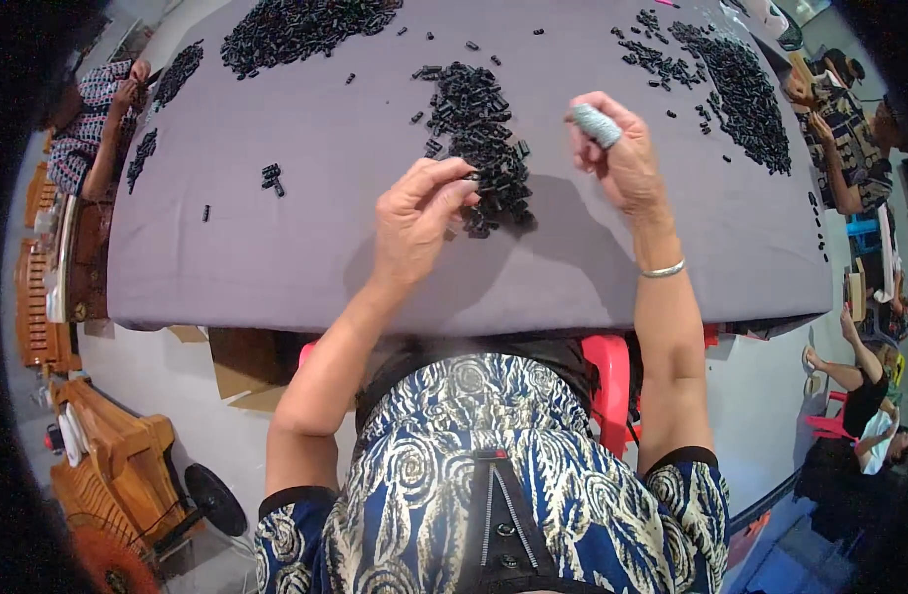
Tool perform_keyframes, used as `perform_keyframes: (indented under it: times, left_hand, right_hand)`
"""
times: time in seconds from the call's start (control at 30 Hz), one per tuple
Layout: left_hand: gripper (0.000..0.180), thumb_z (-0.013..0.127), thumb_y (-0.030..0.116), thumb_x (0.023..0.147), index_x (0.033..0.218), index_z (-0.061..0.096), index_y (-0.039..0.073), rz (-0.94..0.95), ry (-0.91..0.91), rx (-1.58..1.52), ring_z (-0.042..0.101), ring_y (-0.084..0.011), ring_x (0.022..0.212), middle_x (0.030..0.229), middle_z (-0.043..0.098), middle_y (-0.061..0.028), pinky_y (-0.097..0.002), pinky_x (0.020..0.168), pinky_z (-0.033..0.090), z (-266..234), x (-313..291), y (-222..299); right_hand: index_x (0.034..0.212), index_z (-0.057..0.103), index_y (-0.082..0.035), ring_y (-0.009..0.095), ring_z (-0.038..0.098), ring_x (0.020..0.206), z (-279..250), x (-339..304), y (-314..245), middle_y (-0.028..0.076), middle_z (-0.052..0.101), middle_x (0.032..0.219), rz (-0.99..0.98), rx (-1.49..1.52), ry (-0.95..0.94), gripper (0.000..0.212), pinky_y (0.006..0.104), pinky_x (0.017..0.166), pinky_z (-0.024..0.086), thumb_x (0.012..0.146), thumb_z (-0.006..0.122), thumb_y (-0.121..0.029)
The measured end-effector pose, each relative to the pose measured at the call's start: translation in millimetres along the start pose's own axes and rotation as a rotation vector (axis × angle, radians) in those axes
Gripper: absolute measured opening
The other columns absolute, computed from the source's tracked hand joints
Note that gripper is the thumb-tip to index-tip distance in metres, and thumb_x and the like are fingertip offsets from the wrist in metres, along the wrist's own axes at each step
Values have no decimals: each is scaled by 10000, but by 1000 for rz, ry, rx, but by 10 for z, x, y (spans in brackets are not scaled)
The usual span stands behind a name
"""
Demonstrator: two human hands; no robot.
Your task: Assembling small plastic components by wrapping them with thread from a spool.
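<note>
A heap of small black tube-shaped pieces [474, 119] runs down the middle of the grey cloth-covered table in front of me. At its near left edge my left hand [419, 213] is closed, thumb and fingertips pinched on a small black piece [474, 176] that shows only in part. To the right of the heap, my right hand [617, 153] is raised above the cloth, apart from the pieces. Its fingers are curled in, and a silvery-grey wrapping [598, 126] goes around one of them. Whether anything sits between those fingertips is hidden. A metal bracelet [662, 270] circles the right wrist.
More black pieces form a large pile [301, 35] at the far left and another pile [741, 99] at the right. A small cluster [273, 179] lies left of my hand. People sit at the left and right table sides. A fan [214, 500] stands lower left.
</note>
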State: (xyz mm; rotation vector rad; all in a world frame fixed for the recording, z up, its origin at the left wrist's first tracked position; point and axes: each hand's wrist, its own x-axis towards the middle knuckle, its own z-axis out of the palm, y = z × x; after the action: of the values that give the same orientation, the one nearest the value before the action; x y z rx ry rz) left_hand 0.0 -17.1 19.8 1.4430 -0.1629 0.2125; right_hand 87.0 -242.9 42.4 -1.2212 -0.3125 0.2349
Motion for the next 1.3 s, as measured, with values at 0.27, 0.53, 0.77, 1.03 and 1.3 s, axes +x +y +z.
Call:
perform_keyframes:
  times: [0.27, 0.53, 0.77, 1.03, 1.3]
  left_hand:
    - [143, 612, 37, 868, 996, 646, -17, -125, 125, 108, 573, -71, 684, 837, 612, -39, -190, 550, 447, -235, -57, 2]
    - [167, 623, 69, 865, 1021, 641, 13, -212, 265, -4, 548, -48, 635, 796, 634, -31, -165, 531, 417, -322, -39, -95]
    - [153, 621, 82, 870, 1012, 646, 30, -164, 238, -1, 584, -36, 695, 829, 633, -3, -150, 522, 406, -329, -82, -177]
    - [184, 619, 61, 870, 1040, 636, -6, -158, 196, 61, 599, -69, 724, 854, 635, -24, -187, 572, 458, -285, -102, -162]
    - [169, 613, 57, 873, 1029, 639, -4, -131, 153, 96, 601, -71, 734, 888, 622, -12, -181, 581, 459, -295, -126, -139]
  right_hand:
    - [976, 631, -29, 37, 498, 594, -237, 58, -30, 16, 585, 784, -80, -13, 46, 109, 185, 487, 416, 909, 566, -84]
    - [928, 638, -21, 45, 527, 619, -415, 88, -107, 7, 585, 745, -62, -188, 136, 75, 187, 500, 415, 875, 595, -53]
    - [888, 646, -34, 32, 513, 611, -400, 77, 20, -6, 589, 728, 19, -318, 193, 59, 165, 496, 385, 851, 626, -76]
    - [868, 647, -47, 78, 539, 621, -177, 60, 226, -13, 620, 734, 66, -661, 67, 51, 244, 534, 416, 846, 623, -86]
    - [979, 611, -42, 245, 590, 754, 59, 78, 273, 106, 587, 829, -398, -1200, -84, 203, 334, 659, 468, 785, 596, 16]
